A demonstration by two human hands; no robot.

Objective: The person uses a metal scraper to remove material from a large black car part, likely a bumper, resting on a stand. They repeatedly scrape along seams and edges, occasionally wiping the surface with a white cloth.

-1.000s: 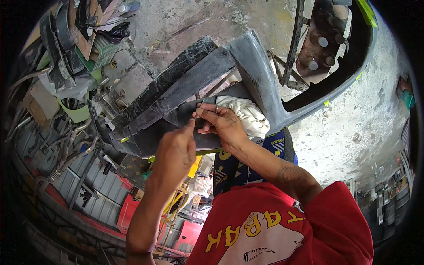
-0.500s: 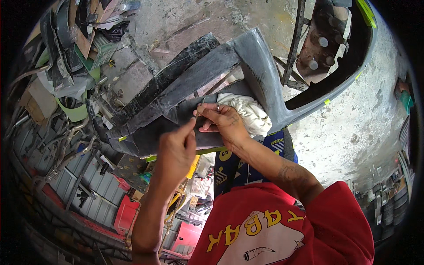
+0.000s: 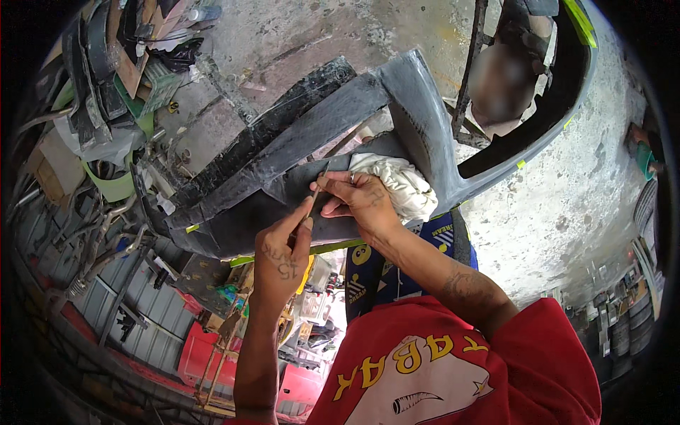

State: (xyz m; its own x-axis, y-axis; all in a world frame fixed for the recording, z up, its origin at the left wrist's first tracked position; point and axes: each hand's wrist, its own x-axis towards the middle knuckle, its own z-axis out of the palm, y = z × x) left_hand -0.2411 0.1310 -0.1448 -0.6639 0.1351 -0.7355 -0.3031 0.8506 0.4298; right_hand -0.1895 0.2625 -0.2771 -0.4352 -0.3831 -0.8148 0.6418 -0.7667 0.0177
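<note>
My left hand (image 3: 282, 258) and my right hand (image 3: 365, 203) meet over a grey car bumper (image 3: 423, 117). Pinched between the fingertips of both is a thin, narrow brownish strip (image 3: 316, 199), seen nearly edge-on; its exact kind does not show. The left thumb and forefinger close on its lower end, and the right fingers grip it near the top, hiding part of it. Against the right hand, on the bumper, lies a crumpled white cloth (image 3: 397, 185). Bits of yellow-green tape (image 3: 520, 164) cling to the bumper's edges.
Scrap panels and a green plastic crate (image 3: 161, 88) are heaped at the far left. Metal pipes (image 3: 106, 237) lie below them. Red panels (image 3: 205, 348) stand at the lower left. Stained concrete floor (image 3: 538, 234) stretches to the right, where another person's green sleeve (image 3: 643, 163) shows.
My left hand, blurred before, now appears sharp and turned with its back up, its fingertips on the strip's lower end. My right hand stays nearly in place. The view has shifted slightly.
</note>
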